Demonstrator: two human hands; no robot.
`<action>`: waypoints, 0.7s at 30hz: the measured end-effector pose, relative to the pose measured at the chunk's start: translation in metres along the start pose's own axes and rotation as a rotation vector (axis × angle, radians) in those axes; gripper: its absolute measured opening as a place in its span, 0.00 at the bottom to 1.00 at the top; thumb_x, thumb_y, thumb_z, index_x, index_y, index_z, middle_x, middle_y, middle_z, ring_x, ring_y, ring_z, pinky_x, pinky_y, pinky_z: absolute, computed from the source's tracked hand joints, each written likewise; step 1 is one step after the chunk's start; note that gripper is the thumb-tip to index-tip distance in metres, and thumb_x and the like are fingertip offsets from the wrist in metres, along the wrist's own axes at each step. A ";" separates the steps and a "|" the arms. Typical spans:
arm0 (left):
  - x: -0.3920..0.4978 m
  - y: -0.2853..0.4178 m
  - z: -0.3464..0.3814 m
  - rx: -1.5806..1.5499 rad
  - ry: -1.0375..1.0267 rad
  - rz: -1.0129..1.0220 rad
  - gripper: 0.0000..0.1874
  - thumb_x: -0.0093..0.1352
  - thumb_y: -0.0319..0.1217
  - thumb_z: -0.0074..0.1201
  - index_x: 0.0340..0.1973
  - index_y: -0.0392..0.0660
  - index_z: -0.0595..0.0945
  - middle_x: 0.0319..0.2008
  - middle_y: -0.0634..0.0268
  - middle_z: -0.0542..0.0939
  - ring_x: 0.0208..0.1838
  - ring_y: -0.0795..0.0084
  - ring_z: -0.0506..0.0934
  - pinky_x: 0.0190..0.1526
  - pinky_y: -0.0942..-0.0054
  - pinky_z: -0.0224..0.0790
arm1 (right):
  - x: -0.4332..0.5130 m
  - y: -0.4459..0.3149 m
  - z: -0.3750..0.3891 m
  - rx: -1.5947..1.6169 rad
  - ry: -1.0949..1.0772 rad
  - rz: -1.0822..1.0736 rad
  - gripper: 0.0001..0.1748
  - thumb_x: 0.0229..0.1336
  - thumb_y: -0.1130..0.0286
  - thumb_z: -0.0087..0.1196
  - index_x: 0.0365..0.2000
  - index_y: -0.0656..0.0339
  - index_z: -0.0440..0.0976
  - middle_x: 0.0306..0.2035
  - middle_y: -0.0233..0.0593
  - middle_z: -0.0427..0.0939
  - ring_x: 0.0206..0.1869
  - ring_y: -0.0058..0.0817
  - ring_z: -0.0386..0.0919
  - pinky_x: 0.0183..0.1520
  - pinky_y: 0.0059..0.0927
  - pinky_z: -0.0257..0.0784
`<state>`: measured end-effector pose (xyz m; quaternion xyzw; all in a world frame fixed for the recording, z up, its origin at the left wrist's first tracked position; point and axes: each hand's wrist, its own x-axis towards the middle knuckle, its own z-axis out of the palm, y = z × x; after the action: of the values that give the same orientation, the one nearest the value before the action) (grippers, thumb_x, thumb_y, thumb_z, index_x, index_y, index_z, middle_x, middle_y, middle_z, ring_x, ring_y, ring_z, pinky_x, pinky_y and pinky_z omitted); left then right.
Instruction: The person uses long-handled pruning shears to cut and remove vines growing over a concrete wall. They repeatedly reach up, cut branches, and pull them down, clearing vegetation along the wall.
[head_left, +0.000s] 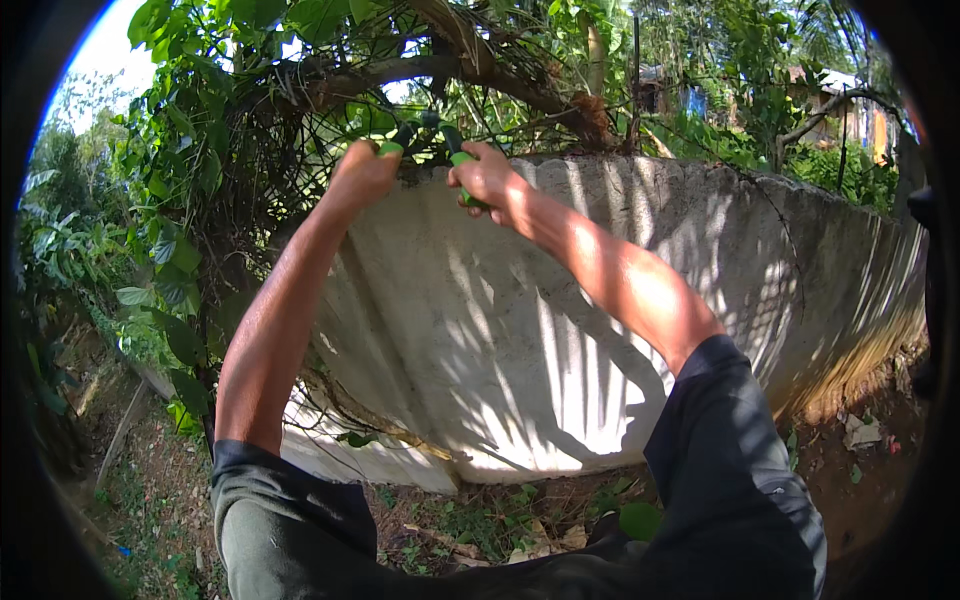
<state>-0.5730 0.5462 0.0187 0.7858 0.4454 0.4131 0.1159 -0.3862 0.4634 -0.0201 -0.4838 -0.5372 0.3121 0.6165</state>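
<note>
Both my arms reach forward over the top edge of a grey concrete wall (480, 300). A two-handled cutting tool, probably garden loppers (430, 120), is held between them with green grips and dark handles. My left hand (364, 176) is closed around one grip, and my right hand (487, 182) wraps the other. The handles converge toward a dark pivot amid thin tangled stems. Its blades are hard to make out against the foliage. Just beyond the tool, a thick brown woody branch (420, 67) arches above the wall.
Dense leafy vines (180, 202) hang over the wall's left end. A thin dry branch (360, 409) leans at the wall's lower left. Dry leaves (551, 544) and weeds lie on the ground below. A building (832, 112) stands behind plants at the far right.
</note>
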 end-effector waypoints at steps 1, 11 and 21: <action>0.007 -0.027 0.007 0.032 0.096 0.090 0.27 0.74 0.44 0.57 0.54 0.30 0.83 0.38 0.43 0.87 0.41 0.54 0.86 0.44 0.59 0.79 | -0.007 -0.005 -0.003 -0.023 -0.031 0.006 0.43 0.61 0.81 0.55 0.76 0.64 0.53 0.36 0.41 0.76 0.24 0.24 0.72 0.19 0.29 0.65; -0.053 -0.059 -0.126 -0.193 -0.224 0.004 0.25 0.74 0.39 0.65 0.64 0.47 0.82 0.32 0.73 0.83 0.21 0.88 0.67 0.22 0.81 0.57 | -0.105 0.000 -0.135 0.142 -0.152 0.039 0.42 0.60 0.79 0.61 0.73 0.64 0.59 0.37 0.35 0.78 0.21 0.17 0.74 0.17 0.23 0.65; 0.037 0.010 -0.051 -0.194 -0.277 0.137 0.27 0.72 0.44 0.64 0.61 0.42 0.84 0.33 0.71 0.83 0.19 0.88 0.65 0.19 0.80 0.55 | -0.074 -0.073 -0.172 -0.127 0.110 0.084 0.36 0.60 0.76 0.61 0.68 0.68 0.64 0.38 0.34 0.78 0.22 0.13 0.71 0.15 0.18 0.64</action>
<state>-0.5959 0.5603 0.0763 0.8489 0.3286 0.3489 0.2230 -0.2473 0.3268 0.0291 -0.5605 -0.5005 0.2759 0.5994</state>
